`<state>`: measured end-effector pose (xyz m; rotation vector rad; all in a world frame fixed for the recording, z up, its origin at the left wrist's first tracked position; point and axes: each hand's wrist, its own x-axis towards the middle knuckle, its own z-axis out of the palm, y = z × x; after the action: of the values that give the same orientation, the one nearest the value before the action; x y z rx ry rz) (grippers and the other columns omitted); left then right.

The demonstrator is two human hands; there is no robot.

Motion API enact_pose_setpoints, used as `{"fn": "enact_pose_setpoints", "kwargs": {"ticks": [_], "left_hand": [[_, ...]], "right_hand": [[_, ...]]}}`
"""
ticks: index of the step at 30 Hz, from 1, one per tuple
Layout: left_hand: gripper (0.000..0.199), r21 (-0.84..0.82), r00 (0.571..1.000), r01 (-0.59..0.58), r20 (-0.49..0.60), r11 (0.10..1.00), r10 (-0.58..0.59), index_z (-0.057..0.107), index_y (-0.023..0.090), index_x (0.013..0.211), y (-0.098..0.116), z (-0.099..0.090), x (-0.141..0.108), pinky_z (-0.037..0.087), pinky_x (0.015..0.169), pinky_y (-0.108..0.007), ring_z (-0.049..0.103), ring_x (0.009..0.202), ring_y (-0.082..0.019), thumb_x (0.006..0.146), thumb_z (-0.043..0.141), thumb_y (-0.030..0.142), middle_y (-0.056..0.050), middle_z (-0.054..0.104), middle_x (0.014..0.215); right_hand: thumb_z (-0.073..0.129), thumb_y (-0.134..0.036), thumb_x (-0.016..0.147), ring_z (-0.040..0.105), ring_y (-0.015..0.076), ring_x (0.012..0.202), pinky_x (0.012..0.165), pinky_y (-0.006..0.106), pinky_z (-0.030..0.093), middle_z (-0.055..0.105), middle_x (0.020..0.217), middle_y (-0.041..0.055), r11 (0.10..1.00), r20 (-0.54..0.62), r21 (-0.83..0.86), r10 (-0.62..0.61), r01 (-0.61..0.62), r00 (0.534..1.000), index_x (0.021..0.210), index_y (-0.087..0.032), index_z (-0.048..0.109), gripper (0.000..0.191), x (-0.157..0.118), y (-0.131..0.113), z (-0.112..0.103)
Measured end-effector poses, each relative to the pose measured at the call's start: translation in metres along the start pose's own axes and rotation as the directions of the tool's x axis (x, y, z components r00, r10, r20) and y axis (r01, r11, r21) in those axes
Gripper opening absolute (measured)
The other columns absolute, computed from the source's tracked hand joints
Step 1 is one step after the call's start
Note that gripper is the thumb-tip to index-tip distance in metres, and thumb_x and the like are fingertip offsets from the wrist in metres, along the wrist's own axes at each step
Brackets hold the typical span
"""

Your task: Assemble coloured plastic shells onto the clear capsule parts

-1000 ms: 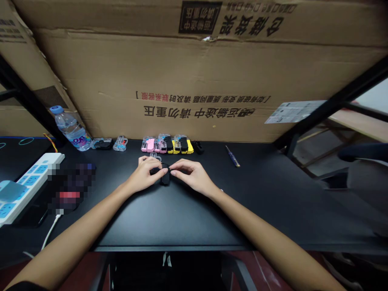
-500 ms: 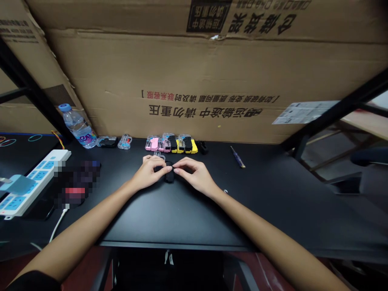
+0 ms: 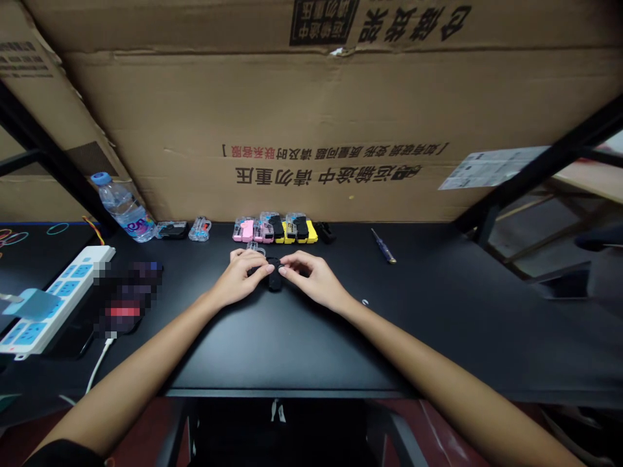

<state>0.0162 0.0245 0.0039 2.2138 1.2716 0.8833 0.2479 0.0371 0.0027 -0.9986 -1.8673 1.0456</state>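
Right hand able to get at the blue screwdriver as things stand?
Probably yes: the right hand is on a small black object, and the screwdriver lies out to its side on the black desk, nothing visible between them. The hand would first have to leave it.

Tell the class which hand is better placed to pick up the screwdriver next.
Probably the right hand: it sits nearer the screwdriver, on that side of the black object; the left hand is farther.

Matte black is shown by the desktop [image 3: 292, 350] and the small plastic piece [image 3: 275, 279] at the middle. Far off, pink casings [image 3: 246, 231] and yellow casings [image 3: 311, 232] are lined up. Blue sockets are set in the white power strip [image 3: 73, 288] on the left, and black and red lettering is printed on the brown carton [image 3: 316, 130].
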Motion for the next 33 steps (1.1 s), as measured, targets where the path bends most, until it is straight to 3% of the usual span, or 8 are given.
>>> {"fn": "enact_pose_setpoints", "kwargs": {"ticks": [6,12,16,19,23,26,33], "left_hand": [[0.033,0.006,1.0,-0.021,-0.002,1.0,0.021,0.073,0.024,0.091,0.001,0.0,0.0,0.032,0.111,-0.043,0.069,0.113,-0.022,0.107,0.054,0.045,-0.002,0.079,0.107],[0.03,0.012,1.0,0.002,-0.003,1.0,-0.002,0.07,0.023,0.091,0.009,-0.004,0.0,0.035,0.111,-0.043,0.068,0.113,-0.023,0.106,0.055,0.043,-0.002,0.078,0.107],[0.021,-0.005,0.997,0.034,-0.063,0.999,-0.034,0.067,0.025,0.101,0.015,-0.008,-0.001,0.04,0.11,-0.041,0.065,0.11,-0.023,0.104,0.056,0.043,-0.002,0.076,0.11],[0.018,-0.037,0.994,0.06,-0.093,0.998,-0.063,0.062,0.025,0.105,0.015,-0.01,-0.002,0.043,0.109,-0.042,0.064,0.113,-0.024,0.1,0.06,0.042,-0.003,0.074,0.113],[0.031,-0.087,0.993,0.058,-0.095,0.995,-0.066,0.055,0.027,0.119,0.014,-0.01,-0.002,0.039,0.115,-0.046,0.065,0.122,-0.027,0.092,0.068,0.036,-0.006,0.073,0.126],[0.041,-0.088,0.996,0.018,-0.08,0.996,-0.025,0.054,0.027,0.127,0.014,-0.008,-0.002,0.036,0.117,-0.048,0.069,0.12,-0.026,0.091,0.072,0.032,-0.006,0.074,0.129],[0.018,0.025,0.993,-0.115,0.012,0.993,0.115,0.068,0.027,0.112,0.006,-0.008,-0.001,0.031,0.116,-0.045,0.069,0.121,-0.024,0.095,0.069,0.03,-0.003,0.078,0.124]], "right_hand": [[0.061,-0.044,0.098,0.062,0.0202,0.077,0.073,0.034,0.05,0.072,0.086,0.0043,0.996,0.071,-0.09,-0.001,0.008,0.997,0.091,-0.019,0.073,0.027,0.0,-0.003,-0.001],[0.065,-0.048,0.098,0.065,0.021,0.082,0.077,0.035,0.053,0.074,0.092,0.0047,0.996,0.087,-0.081,-0.024,0.031,0.996,0.096,-0.021,0.075,0.029,0.003,0.002,-0.009],[0.066,-0.056,0.098,0.067,0.0223,0.085,0.078,0.036,0.056,0.076,0.096,0.0059,0.997,-0.041,-0.077,-0.014,0.011,0.999,0.109,-0.022,0.076,0.036,0.01,0.009,-0.039],[0.064,-0.057,0.099,0.066,0.0209,0.077,0.073,0.035,0.055,0.074,0.086,0.0055,0.99,-0.115,-0.141,0.012,-0.028,0.993,0.105,-0.02,0.076,0.04,0.014,0.015,-0.069],[0.07,-0.053,0.093,0.062,0.0185,0.068,0.065,0.032,0.048,0.072,0.077,0.0042,0.957,0.024,-0.281,0.077,-0.067,0.997,0.094,-0.017,0.077,0.036,0.014,0.016,-0.095],[0.074,-0.048,0.088,0.062,0.0186,0.066,0.063,0.032,0.046,0.073,0.075,0.0037,0.932,0.081,-0.354,0.115,-0.079,0.99,0.091,-0.019,0.078,0.03,0.013,0.016,-0.095],[0.078,-0.034,0.083,0.063,0.0189,0.068,0.066,0.031,0.047,0.073,0.081,0.0045,0.912,0.09,-0.408,0.076,-0.033,0.993,0.087,-0.021,0.076,0.014,0.014,0.02,-0.068]]}}
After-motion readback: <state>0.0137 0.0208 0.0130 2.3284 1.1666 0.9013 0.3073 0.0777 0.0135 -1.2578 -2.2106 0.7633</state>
